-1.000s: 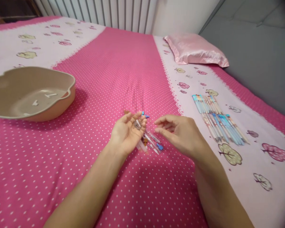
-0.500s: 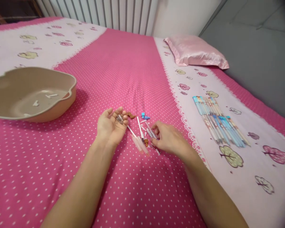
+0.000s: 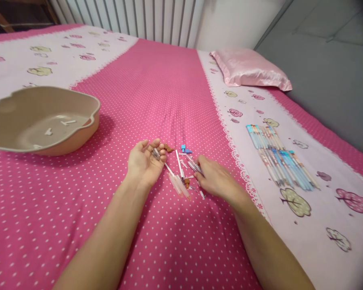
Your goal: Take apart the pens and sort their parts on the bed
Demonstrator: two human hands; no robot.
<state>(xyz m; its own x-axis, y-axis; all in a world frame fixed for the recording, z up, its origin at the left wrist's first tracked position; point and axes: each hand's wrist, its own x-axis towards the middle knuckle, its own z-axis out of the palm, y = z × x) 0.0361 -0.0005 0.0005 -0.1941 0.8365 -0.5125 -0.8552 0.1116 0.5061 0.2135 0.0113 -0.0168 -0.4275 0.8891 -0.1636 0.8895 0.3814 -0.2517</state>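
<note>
My left hand is turned palm up with its fingers curled round several small clear and dark pen parts. Across from it, my right hand grips some clear pen barrels between thumb and fingers, just above the sheet. Between the hands lie pale pink pen tubes, a white refill and small white bits. Brown pen pieces rest by my left fingertips, and another brown piece is near my right thumb. Two blue pieces sit just beyond.
On the left stands a beige basin with a few white pieces inside. Two rows of assembled pens lie at the right on the pink dotted bedsheet. A pink pillow is at the far right, beside a grey panel.
My right fingers have closed round the clear barrels and raised them slightly. My left hand stays cupped on the small parts. The whole view has shifted a little.
</note>
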